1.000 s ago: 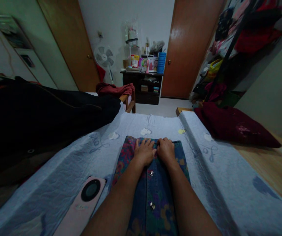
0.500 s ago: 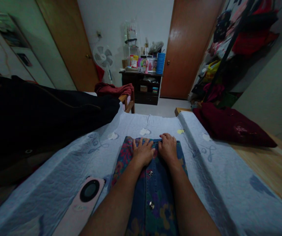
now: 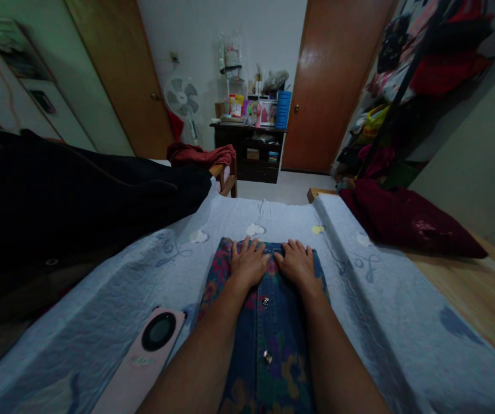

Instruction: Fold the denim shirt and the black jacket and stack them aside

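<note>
A folded blue denim garment (image 3: 284, 339) with a flower print and metal buttons lies on the pale blue bedsheet (image 3: 359, 322) in front of me. My left hand (image 3: 248, 263) rests flat on its far left part, fingers spread. On the far right part lies my right hand (image 3: 295, 263), also flat with its fingers apart. Both palms press on the cloth near its far edge, and neither hand grips anything. My forearms cover parts of the garment's two sides.
A pink phone (image 3: 148, 351) lies left of the garment. Dark clothing (image 3: 79, 201) is heaped at the left. A folded maroon garment (image 3: 406, 221) sits at the right, by the wooden board (image 3: 467, 282). Beyond the bed stand a fan (image 3: 183, 98) and a dark cabinet (image 3: 247, 152).
My right hand has flattened onto the garment, its fingers straightening from a bent pose at the far edge. My left hand has stayed nearly in place.
</note>
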Available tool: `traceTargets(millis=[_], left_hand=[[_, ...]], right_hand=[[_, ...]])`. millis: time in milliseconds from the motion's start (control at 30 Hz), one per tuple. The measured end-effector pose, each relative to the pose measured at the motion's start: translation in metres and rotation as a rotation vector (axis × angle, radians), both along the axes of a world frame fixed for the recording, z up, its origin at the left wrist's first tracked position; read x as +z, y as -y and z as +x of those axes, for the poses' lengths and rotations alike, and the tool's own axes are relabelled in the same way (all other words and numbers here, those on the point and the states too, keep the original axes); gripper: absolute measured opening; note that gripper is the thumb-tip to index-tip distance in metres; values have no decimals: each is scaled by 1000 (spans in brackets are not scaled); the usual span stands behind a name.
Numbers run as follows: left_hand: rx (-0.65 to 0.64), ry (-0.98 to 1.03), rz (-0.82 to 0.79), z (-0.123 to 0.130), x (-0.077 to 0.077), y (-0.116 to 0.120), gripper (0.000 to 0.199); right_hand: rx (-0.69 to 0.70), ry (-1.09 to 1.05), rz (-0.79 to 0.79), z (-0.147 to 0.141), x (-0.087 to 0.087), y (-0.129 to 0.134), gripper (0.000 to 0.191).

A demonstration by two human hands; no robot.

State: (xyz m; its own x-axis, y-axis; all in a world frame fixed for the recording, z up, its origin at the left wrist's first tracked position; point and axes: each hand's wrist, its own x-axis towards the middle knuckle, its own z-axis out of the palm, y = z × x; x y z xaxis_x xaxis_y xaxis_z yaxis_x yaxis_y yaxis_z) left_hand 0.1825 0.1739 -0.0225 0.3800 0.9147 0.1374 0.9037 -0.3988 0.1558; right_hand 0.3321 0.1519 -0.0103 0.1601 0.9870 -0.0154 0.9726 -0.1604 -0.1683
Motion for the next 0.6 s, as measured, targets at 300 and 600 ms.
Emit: traceTargets(millis=[300,600], left_hand=[[42,98,96,2,4,0,35],[20,173,51,2,14,-7,21]], right_hand=[[-124,-16,243,-1,13,1,37],[15,-118,196,-4,5,-3,16]])
